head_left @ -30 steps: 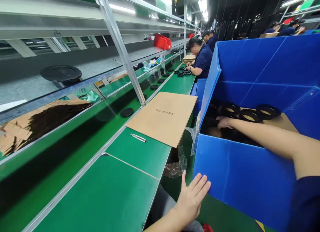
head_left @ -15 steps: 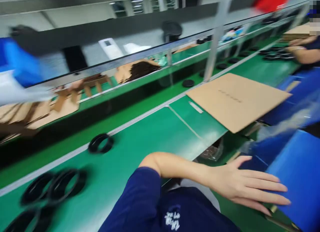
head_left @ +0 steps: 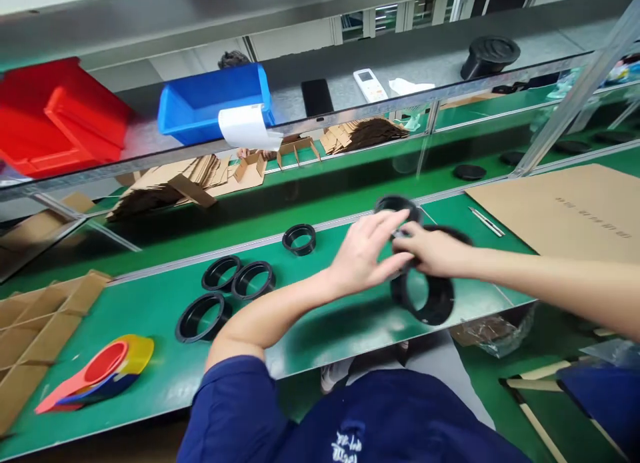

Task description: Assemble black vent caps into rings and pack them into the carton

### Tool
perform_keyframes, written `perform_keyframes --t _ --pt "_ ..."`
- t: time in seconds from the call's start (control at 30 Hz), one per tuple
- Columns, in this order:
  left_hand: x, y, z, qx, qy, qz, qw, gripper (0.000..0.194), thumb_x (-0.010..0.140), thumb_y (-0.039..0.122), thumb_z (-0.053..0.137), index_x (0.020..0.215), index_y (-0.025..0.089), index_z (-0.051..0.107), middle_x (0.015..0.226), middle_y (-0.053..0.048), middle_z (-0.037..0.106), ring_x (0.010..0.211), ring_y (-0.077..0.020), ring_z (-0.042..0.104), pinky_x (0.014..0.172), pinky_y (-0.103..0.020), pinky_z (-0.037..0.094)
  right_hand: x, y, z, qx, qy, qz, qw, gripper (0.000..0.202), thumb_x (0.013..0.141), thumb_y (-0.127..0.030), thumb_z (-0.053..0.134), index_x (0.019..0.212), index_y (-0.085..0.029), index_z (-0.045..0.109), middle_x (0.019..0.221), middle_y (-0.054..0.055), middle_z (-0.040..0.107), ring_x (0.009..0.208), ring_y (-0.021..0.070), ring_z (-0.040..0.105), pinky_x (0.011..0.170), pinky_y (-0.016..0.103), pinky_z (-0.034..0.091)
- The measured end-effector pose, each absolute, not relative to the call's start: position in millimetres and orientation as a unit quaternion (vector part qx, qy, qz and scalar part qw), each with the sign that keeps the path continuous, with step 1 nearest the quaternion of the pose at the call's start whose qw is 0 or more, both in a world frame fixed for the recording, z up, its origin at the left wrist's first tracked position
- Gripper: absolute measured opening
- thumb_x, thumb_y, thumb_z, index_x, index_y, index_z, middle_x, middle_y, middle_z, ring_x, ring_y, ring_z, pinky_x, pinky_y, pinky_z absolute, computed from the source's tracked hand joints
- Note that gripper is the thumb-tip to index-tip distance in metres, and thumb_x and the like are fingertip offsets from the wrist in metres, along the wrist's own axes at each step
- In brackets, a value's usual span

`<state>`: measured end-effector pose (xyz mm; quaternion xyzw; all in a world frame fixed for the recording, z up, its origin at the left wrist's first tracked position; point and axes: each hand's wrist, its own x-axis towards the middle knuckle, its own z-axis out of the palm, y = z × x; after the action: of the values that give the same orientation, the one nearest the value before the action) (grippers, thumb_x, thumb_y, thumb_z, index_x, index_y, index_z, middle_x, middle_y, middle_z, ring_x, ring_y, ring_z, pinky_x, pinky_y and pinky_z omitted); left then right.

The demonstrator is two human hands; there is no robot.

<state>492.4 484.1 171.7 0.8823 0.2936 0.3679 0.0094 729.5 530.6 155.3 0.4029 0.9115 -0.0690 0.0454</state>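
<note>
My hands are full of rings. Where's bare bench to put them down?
Bare green lies between the lone ring and the cardboard sheet, under both hands, and in front of the ring group toward the tape dispenser. Crowded: the ring group and the folded cartons at far left.

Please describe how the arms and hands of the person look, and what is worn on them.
Both hands, the left hand and the right hand, are bare: no gloves, rings or watch visible. The forearms are bare too. The left arm has a short dark blue sleeve.
</note>
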Motion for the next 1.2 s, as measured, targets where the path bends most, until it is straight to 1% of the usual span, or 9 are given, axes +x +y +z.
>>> perform_keyframes --t 0.17,0.4,0.53,0.73,0.87,0.97,1.03,1.13,1.2 --pt "406.4 477.5 131.2 0.86 0.469 0.168 0.116 0.103 0.086 0.063 0.071 0.163 0.019 0.019 0.158 -0.02 0.041 0.143 -0.0384 0.043 0.115 -0.058 0.041 606.0 531.0 101.4 0.304 0.946 -0.076 0.081 0.046 0.084 -0.009 0.064 0.128 -0.023 0.062 0.132 0.015 0.048 0.082 0.0252 0.071 0.069 0.033 0.056" --pt "378.0 471.8 93.1 0.809 0.56 0.087 0.155 0.105 0.088 0.061 0.068 0.165 0.021 0.009 0.164 -0.022 0.031 0.147 -0.0424 0.036 0.112 -0.065 0.037 590.0 534.7 99.7 0.242 0.96 -0.119 0.07 0.073 0.084 -0.014 0.075 0.151 -0.025 0.049 0.163 0.021 0.015 0.114 0.0337 0.067 0.096 0.042 0.056" --pt "411.6 482.3 94.8 0.866 0.484 0.073 0.104 0.1 0.09 0.06 0.066 0.164 0.021 0.012 0.166 -0.022 0.027 0.153 -0.0432 0.025 0.115 -0.07 0.029 658.1 530.1 163.8 0.271 0.958 -0.09 0.04 0.058 0.09 -0.022 0.072 0.146 -0.02 0.055 0.157 0.021 0.031 0.118 0.0373 0.063 0.095 0.046 0.057" --pt "527.4 517.5 153.6 0.959 0.193 0.209 -0.002 0.064 0.105 0.04 0.047 0.162 0.028 0.021 0.162 -0.014 0.038 0.154 -0.0337 0.027 0.121 -0.06 0.031 837.0 460.7 288.1 0.48 0.869 0.071 -0.09 0.033 0.103 -0.03 0.049 0.129 -0.017 0.065 0.138 0.007 0.05 0.126 0.0305 0.056 0.104 0.045 0.047" --pt "668.3 515.6 200.3 0.956 -0.038 0.286 0.045 0.048 0.107 0.031 0.044 0.154 0.023 0.038 0.152 -0.011 0.052 0.15 -0.0291 0.038 0.123 -0.055 0.033 957.4 366.4 330.3 0.659 0.672 0.264 -0.21 0.044 0.106 -0.038 0.039 0.119 -0.008 0.068 0.127 0.01 0.06 0.119 0.0248 0.058 0.101 0.036 0.044" --pt "785.5 488.9 219.4 0.941 -0.154 0.277 0.118 0.043 0.108 0.038 0.04 0.144 0.016 0.049 0.146 -0.014 0.058 0.146 -0.0273 0.044 0.121 -0.05 0.037 1040.6 289.4 322.7 0.75 0.492 0.381 -0.223 0.036 0.103 -0.033 0.046 0.107 -0.008 0.071 0.113 0.013 0.067 0.107 0.0217 0.062 0.092 0.031 0.047" --pt "858.3 468.6 223.4 0.946 -0.198 0.22 0.132 0.058 0.104 0.051 0.048 0.147 0.012 0.047 0.152 -0.018 0.052 0.149 -0.0298 0.039 0.123 -0.05 0.034 1090.7 241.0 302.5 0.807 0.395 0.403 -0.176 0.028 0.1 -0.026 0.05 0.099 -0.01 0.073 0.105 0.013 0.071 0.102 0.023 0.064 0.088 0.033 0.048" --pt "945.6 444.9 216.7 0.971 -0.203 0.087 0.087 0.11 0.08 0.074 0.071 0.159 0.01 0.029 0.164 -0.024 0.031 0.154 -0.0416 0.021 0.124 -0.062 0.021 1148.8 177.0 265.2 0.895 0.274 0.343 -0.081 0.023 0.097 -0.021 0.053 0.098 -0.013 0.075 0.107 0.014 0.072 0.102 0.0252 0.065 0.08 0.034 0.046" --pt "982.6 435.7 203.3 0.981 -0.185 -0.012 0.058 0.133 0.064 0.08 0.079 0.162 0.013 0.019 0.162 -0.026 0.032 0.15 -0.0477 0.026 0.119 -0.071 0.02 1174.8 143.9 243.5 0.944 0.206 0.255 -0.026 0.026 0.099 -0.022 0.051 0.106 -0.014 0.075 0.116 0.014 0.071 0.106 0.0263 0.064 0.078 0.035 0.043"
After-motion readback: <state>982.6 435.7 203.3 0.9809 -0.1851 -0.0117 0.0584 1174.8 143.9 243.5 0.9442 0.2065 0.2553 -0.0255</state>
